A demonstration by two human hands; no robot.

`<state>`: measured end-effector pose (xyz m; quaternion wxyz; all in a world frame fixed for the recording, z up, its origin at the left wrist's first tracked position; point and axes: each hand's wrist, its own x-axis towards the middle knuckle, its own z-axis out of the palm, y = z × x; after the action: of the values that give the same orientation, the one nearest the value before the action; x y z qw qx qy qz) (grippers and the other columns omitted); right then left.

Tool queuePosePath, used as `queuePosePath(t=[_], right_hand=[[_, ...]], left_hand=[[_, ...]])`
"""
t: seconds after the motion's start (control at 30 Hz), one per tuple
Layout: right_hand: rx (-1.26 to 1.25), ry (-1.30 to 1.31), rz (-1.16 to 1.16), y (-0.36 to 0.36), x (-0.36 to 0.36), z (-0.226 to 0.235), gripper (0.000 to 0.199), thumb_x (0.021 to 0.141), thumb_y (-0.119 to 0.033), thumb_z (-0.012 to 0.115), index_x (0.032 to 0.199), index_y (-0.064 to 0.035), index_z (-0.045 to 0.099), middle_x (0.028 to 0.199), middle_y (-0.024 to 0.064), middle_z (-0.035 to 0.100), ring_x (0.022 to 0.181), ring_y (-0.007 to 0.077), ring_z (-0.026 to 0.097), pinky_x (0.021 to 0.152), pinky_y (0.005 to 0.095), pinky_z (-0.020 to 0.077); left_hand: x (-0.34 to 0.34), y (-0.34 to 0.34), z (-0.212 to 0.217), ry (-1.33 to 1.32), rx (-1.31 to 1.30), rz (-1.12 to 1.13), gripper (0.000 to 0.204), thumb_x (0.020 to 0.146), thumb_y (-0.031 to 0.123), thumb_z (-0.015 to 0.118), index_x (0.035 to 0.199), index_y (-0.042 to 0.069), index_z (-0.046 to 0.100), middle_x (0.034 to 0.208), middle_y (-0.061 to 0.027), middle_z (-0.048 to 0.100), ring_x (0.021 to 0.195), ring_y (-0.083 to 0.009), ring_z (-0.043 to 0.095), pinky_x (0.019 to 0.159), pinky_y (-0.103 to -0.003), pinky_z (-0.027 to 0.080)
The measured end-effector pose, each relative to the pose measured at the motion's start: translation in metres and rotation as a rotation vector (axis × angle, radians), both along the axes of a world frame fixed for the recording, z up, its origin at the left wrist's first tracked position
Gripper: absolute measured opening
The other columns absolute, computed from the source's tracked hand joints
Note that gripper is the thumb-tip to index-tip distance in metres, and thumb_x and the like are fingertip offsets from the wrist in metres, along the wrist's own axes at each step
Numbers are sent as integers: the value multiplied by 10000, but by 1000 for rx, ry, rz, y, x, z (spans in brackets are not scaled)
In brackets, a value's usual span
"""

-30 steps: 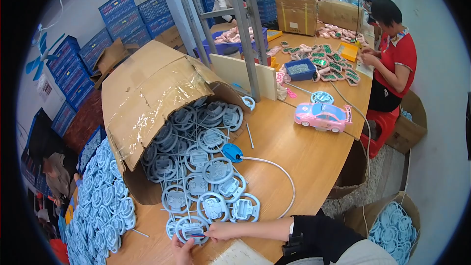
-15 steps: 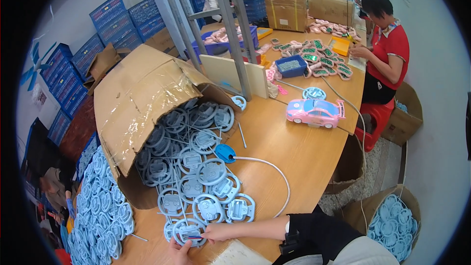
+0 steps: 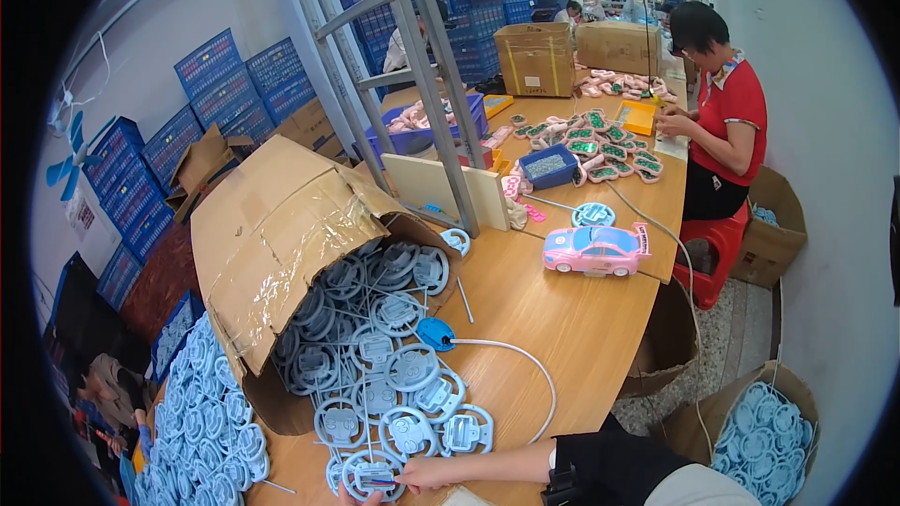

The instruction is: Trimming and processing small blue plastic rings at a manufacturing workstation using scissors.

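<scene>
Wheel sits clamped in left hand — right hand beside it, pinching a slim blue-red piece.

Smooth wood-look table, glossy tape on matt cardboard box, seemingly plastic blue wheels.

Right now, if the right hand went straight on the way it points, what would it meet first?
Probably the light-blue wheel-shaped part just left of the right hand; whether the two touch is unclear.
</scene>
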<state>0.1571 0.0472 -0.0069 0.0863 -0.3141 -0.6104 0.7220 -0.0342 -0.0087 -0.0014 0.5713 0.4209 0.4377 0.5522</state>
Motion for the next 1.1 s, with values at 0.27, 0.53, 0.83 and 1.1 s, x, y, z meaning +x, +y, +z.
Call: queuePosePath(t=[0.27, 0.53, 0.83, 1.1], right_hand=[[-6, -1, -6, 1, -10, -6, 450, 832, -354, 399, 551, -19, 507, 402, 13, 367, 310, 102, 283, 303, 258, 200], [39, -63, 43, -1, 3, 1, 466, 834, -361, 372, 559, -14, 518, 399, 17, 376, 285, 114, 302, 280, 266, 249], [163, 65, -107, -1, -5, -15, 460, 800, -383, 418, 585, -18, 596, 567, 95, 582, 527, 193, 559, 523, 316, 445], [144, -102, 22, 1, -1, 17, 426, 821, -341, 413, 592, -21, 577, 535, 76, 535, 512, 177, 507, 518, 302, 400]], left_hand=[[-13, -6, -11, 52, 90, -15, 572, 644, -54, 598, 1140, -13, 314, 1039, -197, 479, 940, -306, 512, 798, -442, 429], [3, -5, -10, 45, 47, -21, 573, 631, -47, 610, 1134, -2, 339, 1043, -159, 486, 949, -275, 508, 800, -406, 433], [20, -13, 23, 130, -124, 222, 597, 534, -84, 660, 1082, 8, 440, 1015, -60, 510, 933, -175, 498, 800, -300, 416], [9, -17, 26, 123, -144, 140, 563, 623, -50, 650, 1110, 30, 380, 986, -58, 512, 890, -145, 512, 770, -274, 427]])
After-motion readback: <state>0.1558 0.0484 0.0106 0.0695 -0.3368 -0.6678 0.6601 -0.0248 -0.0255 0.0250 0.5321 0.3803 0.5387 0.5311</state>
